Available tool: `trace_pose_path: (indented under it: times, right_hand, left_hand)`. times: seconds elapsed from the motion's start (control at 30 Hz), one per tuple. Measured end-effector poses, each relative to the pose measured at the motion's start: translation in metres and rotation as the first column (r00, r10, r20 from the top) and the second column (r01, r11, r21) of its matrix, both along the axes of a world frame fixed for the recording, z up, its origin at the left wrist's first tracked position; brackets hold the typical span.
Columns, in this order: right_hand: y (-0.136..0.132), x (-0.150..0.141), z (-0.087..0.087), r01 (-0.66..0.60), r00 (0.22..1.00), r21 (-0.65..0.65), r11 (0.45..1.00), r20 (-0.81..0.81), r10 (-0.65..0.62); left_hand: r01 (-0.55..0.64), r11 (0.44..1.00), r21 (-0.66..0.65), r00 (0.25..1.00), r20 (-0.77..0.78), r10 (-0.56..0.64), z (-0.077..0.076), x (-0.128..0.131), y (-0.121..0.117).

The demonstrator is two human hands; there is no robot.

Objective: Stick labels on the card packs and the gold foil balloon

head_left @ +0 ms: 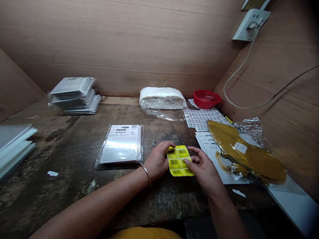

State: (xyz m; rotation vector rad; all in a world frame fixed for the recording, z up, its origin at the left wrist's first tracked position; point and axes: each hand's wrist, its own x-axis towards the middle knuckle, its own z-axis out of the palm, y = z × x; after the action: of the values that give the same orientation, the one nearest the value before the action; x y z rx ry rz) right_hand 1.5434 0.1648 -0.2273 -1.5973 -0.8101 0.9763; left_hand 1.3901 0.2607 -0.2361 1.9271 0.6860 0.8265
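Between my two hands is a small yellow sheet of barcode stickers (179, 162), printed in black and slightly curved. My left hand (158, 160) grips its left edge, thumb on top; a metal bangle circles that wrist. At the lower right edge, my right hand (203, 167) pinches the sheet with the thumb across the stickers. Left of my hands lies a plastic-wrapped pack of printed cards (121, 144), flat on the dark table. A gold foil balloon in clear wrap (251, 159) rests on white printed cards (209, 142) to the right.
Stacked wrapped packs (74, 94) stand at the back left. White mesh-like sheets in plastic (161, 98) and a red basket (206, 99) sit by the back wall, near a sticker sheet (205, 118). White sheets (15, 144) lie far left. A cable (233, 101) hangs from a wall socket (251, 25).
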Motion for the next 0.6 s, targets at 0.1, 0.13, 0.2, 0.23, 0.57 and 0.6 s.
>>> trace_pose_path:
  times: [0.1,0.13,0.2,0.23,0.57,0.6]
  right_hand:
    - [0.0,-0.002,-0.002,0.034,0.997,0.029,0.999,-0.072,-0.032]
    - [0.0,-0.002,-0.004,0.055,0.995,0.04,0.998,-0.08,-0.052]
    - [0.0,-0.001,-0.006,0.104,0.991,0.065,0.992,-0.086,-0.098]
    - [0.0,-0.001,-0.006,0.126,0.989,0.075,0.989,-0.088,-0.119]
    - [0.0,-0.011,0.001,0.103,0.987,0.046,0.994,-0.132,-0.096]
    - [-0.001,-0.012,0.001,0.085,0.987,0.028,0.996,-0.14,-0.08]
  left_hand:
    - [-0.059,0.997,-0.058,0.998,0.011,0.06,0.005,-0.004,-0.006]
    - [-0.074,0.994,-0.086,0.997,0.014,0.076,0.009,-0.008,-0.01]
    - [-0.094,0.983,-0.16,0.995,0.021,0.098,0.017,-0.017,-0.02]
    - [-0.105,0.972,-0.21,0.993,0.025,0.113,0.021,-0.022,-0.026]
    - [-0.024,0.515,-0.857,0.996,0.024,0.086,0.035,-0.035,-0.042]
    - [-0.006,0.483,-0.876,0.996,0.04,0.085,0.034,-0.033,-0.04]
